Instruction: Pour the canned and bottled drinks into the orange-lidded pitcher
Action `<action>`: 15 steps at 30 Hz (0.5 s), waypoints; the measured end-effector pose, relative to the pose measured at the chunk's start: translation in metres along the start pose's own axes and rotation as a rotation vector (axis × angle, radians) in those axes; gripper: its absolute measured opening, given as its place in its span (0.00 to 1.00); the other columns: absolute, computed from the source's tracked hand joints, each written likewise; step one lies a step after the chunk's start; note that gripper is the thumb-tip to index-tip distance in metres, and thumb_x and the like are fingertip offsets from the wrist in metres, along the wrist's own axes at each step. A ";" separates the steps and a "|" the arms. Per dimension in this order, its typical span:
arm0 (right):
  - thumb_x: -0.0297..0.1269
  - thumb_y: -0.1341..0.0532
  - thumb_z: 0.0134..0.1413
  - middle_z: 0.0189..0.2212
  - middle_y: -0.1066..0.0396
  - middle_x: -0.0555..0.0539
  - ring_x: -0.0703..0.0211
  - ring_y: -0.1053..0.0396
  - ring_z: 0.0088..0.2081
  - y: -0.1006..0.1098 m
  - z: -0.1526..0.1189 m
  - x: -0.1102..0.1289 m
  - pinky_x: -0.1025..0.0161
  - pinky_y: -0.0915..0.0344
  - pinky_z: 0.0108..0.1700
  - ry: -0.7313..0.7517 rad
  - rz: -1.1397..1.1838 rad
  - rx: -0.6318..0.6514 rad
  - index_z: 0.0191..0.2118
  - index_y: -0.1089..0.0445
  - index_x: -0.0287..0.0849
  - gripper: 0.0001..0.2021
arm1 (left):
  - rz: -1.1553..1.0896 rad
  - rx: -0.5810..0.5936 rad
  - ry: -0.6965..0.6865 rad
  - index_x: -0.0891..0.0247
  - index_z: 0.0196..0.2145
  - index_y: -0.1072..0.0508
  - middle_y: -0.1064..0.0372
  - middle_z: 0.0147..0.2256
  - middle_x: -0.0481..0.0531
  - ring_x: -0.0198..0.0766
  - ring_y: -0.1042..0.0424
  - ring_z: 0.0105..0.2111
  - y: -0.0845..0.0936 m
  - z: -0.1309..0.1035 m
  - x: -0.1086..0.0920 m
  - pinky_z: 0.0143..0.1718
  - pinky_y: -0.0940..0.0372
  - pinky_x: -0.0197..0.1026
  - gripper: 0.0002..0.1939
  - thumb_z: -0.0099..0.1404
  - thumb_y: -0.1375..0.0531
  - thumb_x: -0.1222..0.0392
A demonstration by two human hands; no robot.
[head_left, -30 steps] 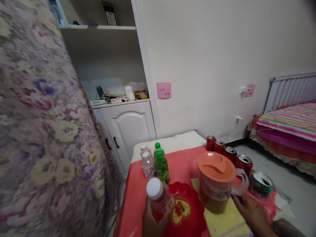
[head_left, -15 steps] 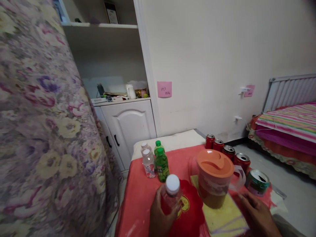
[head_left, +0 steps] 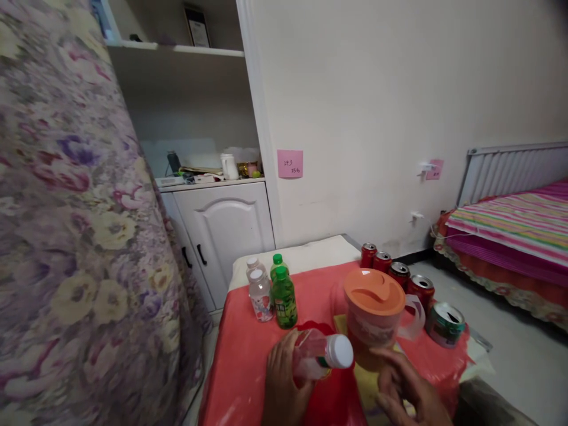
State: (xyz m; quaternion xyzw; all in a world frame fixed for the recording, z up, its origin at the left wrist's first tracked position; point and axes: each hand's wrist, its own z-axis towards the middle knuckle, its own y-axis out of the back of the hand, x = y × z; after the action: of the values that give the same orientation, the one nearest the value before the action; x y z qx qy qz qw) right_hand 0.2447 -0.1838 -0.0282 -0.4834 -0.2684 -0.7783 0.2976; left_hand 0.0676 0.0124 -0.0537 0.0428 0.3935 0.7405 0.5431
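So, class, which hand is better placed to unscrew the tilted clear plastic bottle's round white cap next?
Probably the right hand: it appears free, and the round white cap leans toward its side. The left hand is wrapped around the clear plastic bottle.

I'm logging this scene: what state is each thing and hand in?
Held bottle: capped, tilted
Left hand: gripping held bottle
Right hand: nothing visibly held
Pitcher: lidded, upright
Green bottles: capped, upright
Clear bottles: capped, upright
Red cans: upright
Green can: upright, opened
Cupboard doors: shut

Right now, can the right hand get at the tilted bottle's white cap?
Probably yes: the right hand looks empty, and the white cap points toward it; the pitcher appears to stand beyond the gap.
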 end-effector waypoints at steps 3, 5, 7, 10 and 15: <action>0.57 0.38 0.58 0.27 0.29 0.53 0.62 0.36 0.21 -0.018 0.012 0.016 0.67 0.38 0.26 0.042 -0.037 0.006 0.59 0.34 0.47 0.28 | 0.130 -0.037 -0.152 0.64 0.61 0.36 0.24 0.55 0.64 0.54 0.25 0.53 0.001 0.000 0.003 0.52 0.28 0.56 0.34 0.58 0.34 0.61; 0.56 0.36 0.57 0.27 0.29 0.53 0.63 0.37 0.20 -0.024 0.015 0.020 0.67 0.39 0.25 0.068 -0.101 -0.014 0.55 0.32 0.48 0.25 | 0.187 -0.058 -0.220 0.66 0.62 0.37 0.24 0.54 0.64 0.53 0.25 0.53 0.003 0.000 0.003 0.53 0.30 0.54 0.34 0.59 0.35 0.60; 0.55 0.35 0.56 0.24 0.31 0.55 0.63 0.37 0.19 -0.026 0.017 0.021 0.67 0.39 0.24 0.086 -0.173 -0.034 0.50 0.30 0.47 0.22 | 0.222 -0.066 -0.260 0.67 0.62 0.37 0.25 0.55 0.63 0.52 0.26 0.54 0.004 -0.001 0.003 0.55 0.32 0.52 0.33 0.60 0.37 0.61; 0.54 0.36 0.58 0.22 0.32 0.56 0.62 0.35 0.19 -0.021 0.018 0.017 0.67 0.38 0.23 0.105 -0.282 -0.042 0.47 0.30 0.47 0.18 | 0.258 -0.060 -0.278 0.67 0.62 0.37 0.26 0.56 0.62 0.50 0.28 0.56 0.004 -0.002 0.003 0.58 0.36 0.51 0.32 0.60 0.39 0.63; 0.54 0.39 0.61 0.28 0.24 0.50 0.60 0.29 0.23 -0.012 0.020 0.015 0.67 0.33 0.26 0.143 -0.383 0.053 0.48 0.30 0.45 0.19 | 0.278 -0.025 -0.315 0.68 0.63 0.38 0.27 0.58 0.62 0.50 0.31 0.58 0.001 -0.004 0.002 0.61 0.40 0.51 0.34 0.59 0.39 0.65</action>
State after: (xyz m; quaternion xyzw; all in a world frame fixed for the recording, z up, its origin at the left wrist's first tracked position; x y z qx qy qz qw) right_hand 0.2424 -0.1649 -0.0084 -0.3589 -0.3539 -0.8457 0.1754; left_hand 0.0639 0.0117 -0.0566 0.2052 0.2847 0.7974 0.4909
